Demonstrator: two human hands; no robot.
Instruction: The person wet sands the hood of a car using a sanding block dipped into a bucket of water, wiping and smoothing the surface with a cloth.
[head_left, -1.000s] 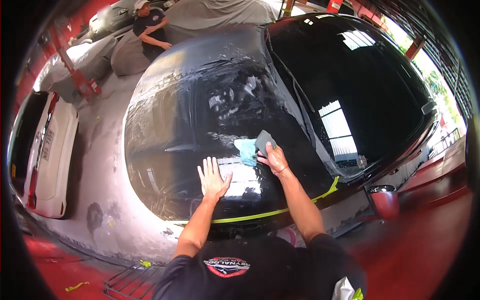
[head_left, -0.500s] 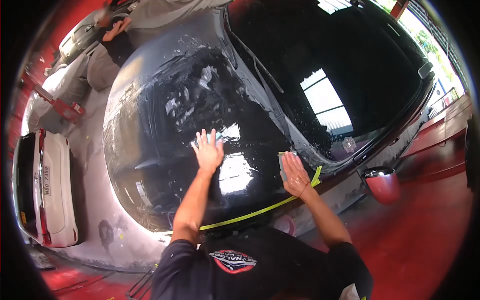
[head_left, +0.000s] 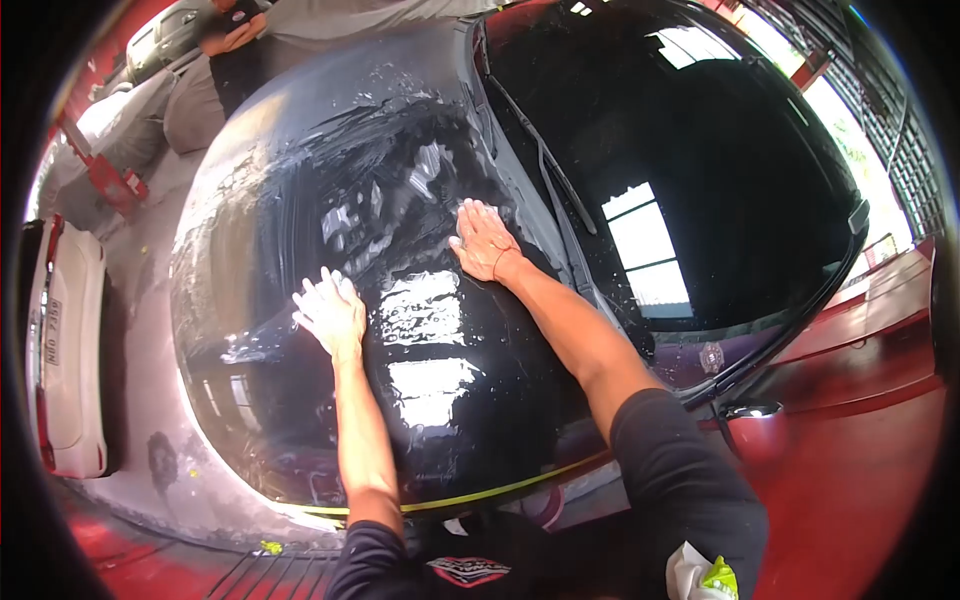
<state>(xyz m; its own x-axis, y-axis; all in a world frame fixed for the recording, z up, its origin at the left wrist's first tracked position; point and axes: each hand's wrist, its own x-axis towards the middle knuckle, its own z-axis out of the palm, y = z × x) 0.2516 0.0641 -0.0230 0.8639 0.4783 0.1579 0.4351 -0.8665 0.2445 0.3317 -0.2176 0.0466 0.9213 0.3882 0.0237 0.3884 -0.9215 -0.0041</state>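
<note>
Hands (head_left: 333, 315) (head_left: 484, 243) palm-down, outstretched on black hood (head_left: 400, 250)

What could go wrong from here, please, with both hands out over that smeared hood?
The hood looks wet and streaked, so the left hand or right hand could slip if weight goes onto it. The band on the right wrist sits close to the surface and might rub or scratch it. The shirt is near the yellow tape along the hood's edge; leaning in further could perhaps lift it.
</note>
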